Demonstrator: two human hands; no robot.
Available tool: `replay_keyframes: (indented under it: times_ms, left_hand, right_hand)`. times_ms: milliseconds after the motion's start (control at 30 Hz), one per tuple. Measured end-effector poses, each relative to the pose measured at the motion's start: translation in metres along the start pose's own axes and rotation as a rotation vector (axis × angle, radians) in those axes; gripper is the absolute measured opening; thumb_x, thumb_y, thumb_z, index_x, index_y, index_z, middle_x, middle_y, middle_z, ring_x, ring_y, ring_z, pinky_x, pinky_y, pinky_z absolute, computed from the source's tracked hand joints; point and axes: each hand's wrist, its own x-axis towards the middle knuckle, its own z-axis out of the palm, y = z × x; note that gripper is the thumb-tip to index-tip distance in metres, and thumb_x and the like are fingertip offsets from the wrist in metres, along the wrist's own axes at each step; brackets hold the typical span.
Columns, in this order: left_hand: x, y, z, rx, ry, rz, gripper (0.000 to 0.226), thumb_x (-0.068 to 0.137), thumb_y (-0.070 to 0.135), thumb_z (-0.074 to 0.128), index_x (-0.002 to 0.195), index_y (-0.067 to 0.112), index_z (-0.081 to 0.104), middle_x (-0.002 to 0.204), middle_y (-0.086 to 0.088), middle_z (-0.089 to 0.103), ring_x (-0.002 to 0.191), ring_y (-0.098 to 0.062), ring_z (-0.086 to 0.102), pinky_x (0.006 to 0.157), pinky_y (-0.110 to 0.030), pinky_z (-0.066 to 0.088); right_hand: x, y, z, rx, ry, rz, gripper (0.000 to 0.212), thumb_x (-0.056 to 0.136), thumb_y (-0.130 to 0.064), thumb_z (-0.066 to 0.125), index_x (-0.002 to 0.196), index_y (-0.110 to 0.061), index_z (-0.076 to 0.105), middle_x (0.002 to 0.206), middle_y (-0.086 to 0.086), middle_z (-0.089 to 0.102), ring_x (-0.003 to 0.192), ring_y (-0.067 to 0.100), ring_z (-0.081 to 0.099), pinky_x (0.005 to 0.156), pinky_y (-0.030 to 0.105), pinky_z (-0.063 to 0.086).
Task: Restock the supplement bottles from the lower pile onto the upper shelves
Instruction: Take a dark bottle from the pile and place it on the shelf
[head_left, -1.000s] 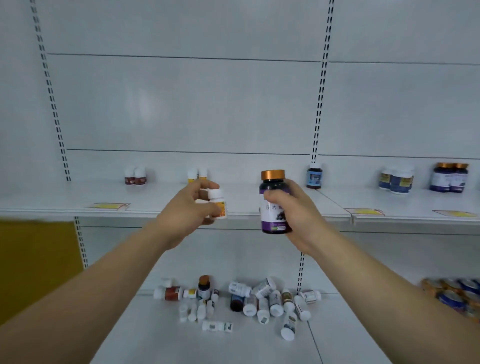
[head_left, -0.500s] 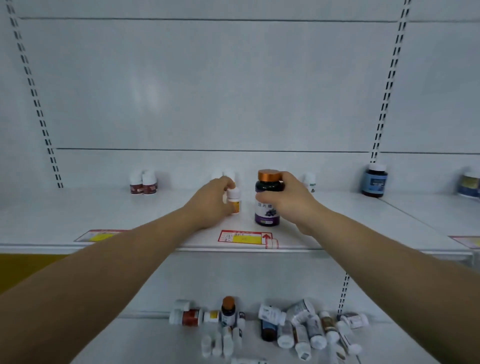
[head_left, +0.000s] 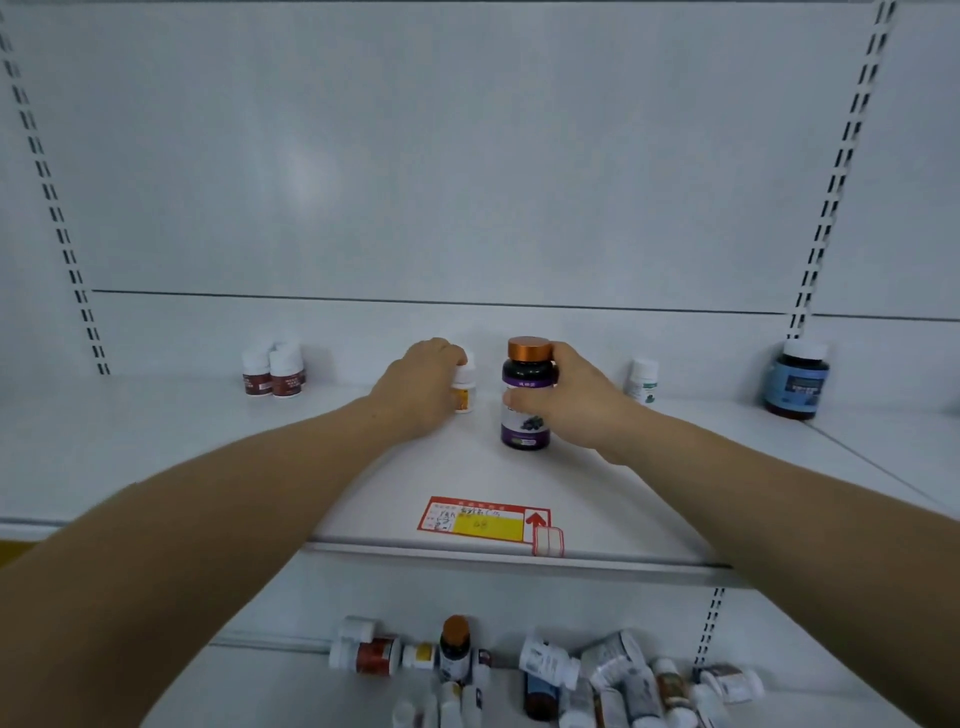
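A dark bottle with a copper cap and purple label (head_left: 525, 395) stands upright on the upper shelf (head_left: 208, 447). My right hand (head_left: 571, 402) grips it from the right side. Just left of it, my left hand (head_left: 421, 387) holds a small white bottle with an orange label (head_left: 464, 392) near the back of the shelf; most of that bottle is hidden by my fingers. On the lower shelf lies the pile of mixed supplement bottles (head_left: 550, 675), most of them on their sides.
Two white-capped red-label bottles (head_left: 274, 370) stand at the back left of the upper shelf. A small white bottle (head_left: 642, 381) and a blue-label bottle (head_left: 796, 378) stand to the right. A red and yellow price tag (head_left: 488, 525) lies at the shelf's front edge.
Both hands moved from in front of the shelf up and onto it, carrying their bottles deeper toward the back. The purple-label bottle now stands on the shelf surface.
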Motion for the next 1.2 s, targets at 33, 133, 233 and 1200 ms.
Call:
replay_keyframes:
  times_ms: [33,133,233,1200]
  left_hand:
    - [0.003,0.000,0.002,0.014,-0.007,0.001,0.041,0.083,0.021,0.066,0.121,0.016,0.052,0.119,-0.002,0.051,0.109,-0.021,0.048,0.095,-0.037,0.042]
    - [0.008,-0.002,0.006,0.044,-0.010,-0.025,0.033,0.084,0.016,0.061,0.116,0.015,0.053,0.114,-0.003,0.053,0.106,-0.023,0.050,0.092,-0.039,0.043]
    - [0.008,-0.003,0.010,0.067,0.013,-0.061,0.032,0.085,0.016,0.059,0.116,0.015,0.052,0.115,-0.004,0.054,0.105,-0.024,0.050,0.090,-0.039,0.043]
    - [-0.078,0.411,0.018,-0.953,-0.525,0.152,0.081,0.078,0.034,0.072,0.144,0.021,0.029,0.108,0.013,0.060,0.097,-0.007,0.059,0.074,-0.023,0.044]
  right_hand:
    - [0.001,0.001,0.000,0.001,-0.003,0.002,0.055,0.082,-0.023,0.072,0.127,-0.029,0.040,0.101,-0.013,0.051,0.092,0.009,0.053,0.073,0.026,0.043]
    - [0.003,0.002,-0.001,-0.006,-0.012,0.000,0.057,0.082,-0.023,0.072,0.128,-0.029,0.040,0.100,-0.014,0.051,0.091,0.007,0.052,0.072,0.025,0.043]
    - [0.004,0.003,-0.001,-0.002,-0.018,0.009,0.058,0.082,-0.022,0.072,0.129,-0.028,0.039,0.106,-0.009,0.052,0.095,0.012,0.052,0.076,0.028,0.042]
    - [-0.232,0.072,-0.281,0.096,0.555,-0.001,0.034,0.077,-0.034,0.072,0.107,-0.035,0.055,0.097,-0.006,0.065,0.083,0.006,0.066,0.062,0.021,0.050]
